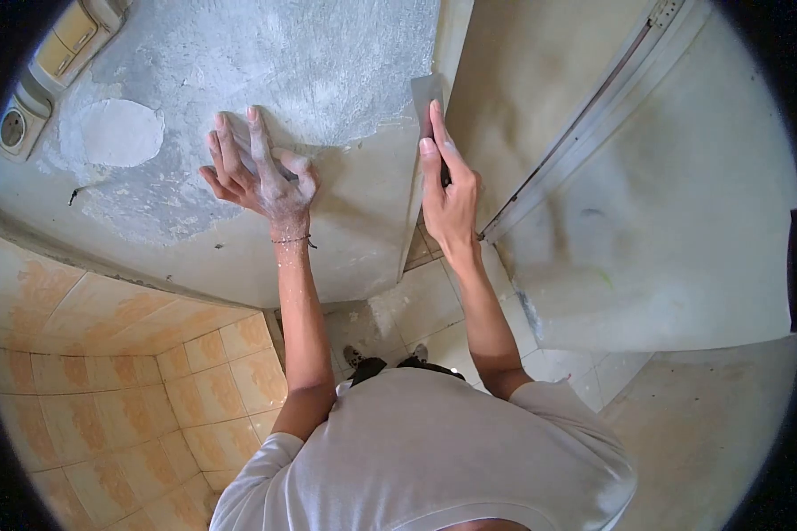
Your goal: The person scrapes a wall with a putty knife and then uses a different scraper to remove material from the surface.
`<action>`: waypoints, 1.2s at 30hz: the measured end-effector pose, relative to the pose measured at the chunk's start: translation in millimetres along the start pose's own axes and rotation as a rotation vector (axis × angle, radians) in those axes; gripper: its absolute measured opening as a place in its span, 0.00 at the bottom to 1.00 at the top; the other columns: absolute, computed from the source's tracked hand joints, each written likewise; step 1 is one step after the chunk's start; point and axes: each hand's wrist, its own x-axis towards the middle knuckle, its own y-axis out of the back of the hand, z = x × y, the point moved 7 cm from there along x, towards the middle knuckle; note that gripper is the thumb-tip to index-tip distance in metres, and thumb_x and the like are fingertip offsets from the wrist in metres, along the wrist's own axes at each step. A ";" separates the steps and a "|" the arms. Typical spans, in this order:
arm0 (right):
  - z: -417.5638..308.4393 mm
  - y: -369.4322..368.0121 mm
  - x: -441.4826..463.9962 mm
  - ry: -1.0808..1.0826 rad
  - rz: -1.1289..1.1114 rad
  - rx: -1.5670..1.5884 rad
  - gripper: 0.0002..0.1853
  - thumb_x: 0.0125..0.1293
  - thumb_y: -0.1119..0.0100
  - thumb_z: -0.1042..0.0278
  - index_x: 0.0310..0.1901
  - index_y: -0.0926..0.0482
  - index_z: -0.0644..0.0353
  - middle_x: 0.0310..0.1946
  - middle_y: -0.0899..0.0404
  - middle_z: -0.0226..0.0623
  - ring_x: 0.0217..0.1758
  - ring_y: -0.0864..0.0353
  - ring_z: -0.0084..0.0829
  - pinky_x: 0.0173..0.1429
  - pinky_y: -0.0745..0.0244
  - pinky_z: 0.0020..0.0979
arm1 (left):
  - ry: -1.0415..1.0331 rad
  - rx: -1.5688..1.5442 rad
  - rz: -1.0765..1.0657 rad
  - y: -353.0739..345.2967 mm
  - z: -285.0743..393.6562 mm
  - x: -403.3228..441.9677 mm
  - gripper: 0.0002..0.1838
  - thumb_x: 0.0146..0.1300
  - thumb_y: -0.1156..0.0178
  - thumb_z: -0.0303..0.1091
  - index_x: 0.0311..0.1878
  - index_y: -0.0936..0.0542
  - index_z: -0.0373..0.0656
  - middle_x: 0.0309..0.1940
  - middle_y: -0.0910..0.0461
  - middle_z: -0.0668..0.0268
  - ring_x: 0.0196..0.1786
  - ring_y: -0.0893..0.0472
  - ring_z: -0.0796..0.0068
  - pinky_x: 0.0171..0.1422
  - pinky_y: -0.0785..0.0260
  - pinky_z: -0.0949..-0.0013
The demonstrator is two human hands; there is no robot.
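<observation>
My left hand (261, 173), dusted with white powder, rests against the wall (354, 230) with its fingers spread. It lies at the lower part of a rough grey patch (328, 62) where the surface looks scraped or coated. My right hand (450, 181) is closed around a putty knife (427, 90), its fingers stretched along the tool. The knife's flat metal blade points up and touches, or nearly touches, the wall's right edge beside the patch. Much of its dark handle is hidden by my fingers.
A round white disc (122, 133) sits in the patch on the left, near a wall socket (12, 128) and a switch (66, 44). Orange-patterned tiles (124, 398) cover the lower left. On the right stands a pale door panel (655, 239). My shoes (353, 356) are on the tiled floor.
</observation>
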 end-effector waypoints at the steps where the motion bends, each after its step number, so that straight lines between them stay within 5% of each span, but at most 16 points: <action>1: 4.3 -0.7 -2.9 -0.024 -0.013 0.059 0.28 0.83 0.53 0.53 0.77 0.33 0.59 0.74 0.29 0.45 0.76 0.27 0.45 0.76 0.31 0.36 | -0.004 -0.006 0.005 1.5 0.1 -1.2 0.35 0.65 0.53 0.53 0.74 0.23 0.57 0.78 0.33 0.57 0.82 0.41 0.58 0.88 0.71 0.50; 5: 27.5 -4.3 -5.1 -0.119 -0.076 0.095 0.30 0.83 0.52 0.50 0.78 0.34 0.57 0.73 0.27 0.46 0.73 0.24 0.42 0.74 0.28 0.37 | 0.002 0.001 -0.003 1.7 -0.3 -2.5 0.34 0.68 0.55 0.57 0.74 0.23 0.57 0.78 0.33 0.57 0.82 0.41 0.58 0.88 0.71 0.50; 7: 26.8 -1.9 16.0 -0.403 -0.136 0.213 0.30 0.82 0.51 0.49 0.78 0.34 0.56 0.73 0.27 0.48 0.74 0.25 0.40 0.76 0.30 0.38 | -0.012 -0.009 0.003 1.4 0.4 -2.3 0.35 0.69 0.57 0.60 0.74 0.23 0.57 0.78 0.33 0.57 0.82 0.41 0.58 0.88 0.71 0.50; 11: 31.5 -1.2 14.9 -0.368 -0.142 0.266 0.29 0.82 0.51 0.49 0.77 0.32 0.57 0.73 0.28 0.50 0.76 0.27 0.39 0.79 0.35 0.39 | 0.002 0.001 -0.001 0.9 -1.2 -1.6 0.35 0.69 0.57 0.60 0.74 0.23 0.57 0.78 0.33 0.56 0.83 0.42 0.59 0.88 0.71 0.50; 13: 33.6 -1.2 -5.5 -0.120 -0.122 0.247 0.30 0.82 0.50 0.50 0.76 0.31 0.60 0.74 0.28 0.49 0.78 0.30 0.38 0.81 0.39 0.39 | -0.015 0.000 0.006 2.3 1.3 -1.5 0.35 0.69 0.57 0.61 0.73 0.23 0.56 0.78 0.33 0.56 0.83 0.41 0.59 0.88 0.70 0.51; 18: 8.7 13.0 23.9 -0.102 -0.109 0.249 0.29 0.82 0.49 0.53 0.76 0.31 0.63 0.75 0.29 0.48 0.78 0.30 0.38 0.81 0.39 0.37 | -0.007 0.000 -0.005 2.2 1.1 -2.2 0.35 0.67 0.56 0.57 0.73 0.22 0.56 0.78 0.33 0.57 0.83 0.41 0.59 0.88 0.71 0.51; 20: 9.4 10.8 29.6 -0.323 -0.169 0.270 0.28 0.82 0.50 0.53 0.75 0.31 0.62 0.75 0.29 0.47 0.78 0.31 0.38 0.81 0.38 0.37 | 0.007 0.005 -0.003 2.5 0.6 -1.7 0.34 0.67 0.56 0.56 0.73 0.22 0.56 0.78 0.33 0.57 0.82 0.41 0.59 0.88 0.71 0.50; 21: 9.9 12.2 25.2 -0.081 -0.132 0.244 0.28 0.82 0.49 0.52 0.75 0.30 0.60 0.74 0.28 0.47 0.78 0.30 0.38 0.80 0.37 0.38 | 0.002 0.010 -0.005 2.3 0.2 -2.3 0.34 0.66 0.55 0.55 0.73 0.22 0.56 0.78 0.33 0.56 0.82 0.41 0.59 0.88 0.71 0.50; 33: 25.2 9.1 -20.0 -0.101 -0.189 0.105 0.28 0.83 0.52 0.51 0.76 0.31 0.56 0.75 0.30 0.43 0.81 0.36 0.40 0.83 0.42 0.38 | -0.007 0.012 0.004 1.7 1.1 -0.1 0.33 0.66 0.55 0.52 0.72 0.21 0.55 0.78 0.32 0.56 0.82 0.41 0.59 0.88 0.71 0.50; 35: 74.7 4.5 -75.1 -0.388 -0.290 0.004 0.28 0.83 0.52 0.51 0.79 0.34 0.50 0.72 0.23 0.37 0.67 0.18 0.36 0.71 0.26 0.36 | -0.005 0.015 0.012 3.4 1.5 -0.7 0.33 0.67 0.55 0.53 0.72 0.21 0.55 0.78 0.32 0.57 0.83 0.41 0.60 0.88 0.70 0.50; 36: 74.1 8.6 -90.7 -0.390 -0.298 0.004 0.28 0.83 0.52 0.51 0.79 0.34 0.50 0.72 0.23 0.37 0.67 0.18 0.36 0.71 0.26 0.36 | -0.012 0.006 0.012 4.1 2.2 -1.1 0.33 0.67 0.55 0.54 0.72 0.21 0.55 0.78 0.33 0.57 0.83 0.41 0.60 0.88 0.70 0.51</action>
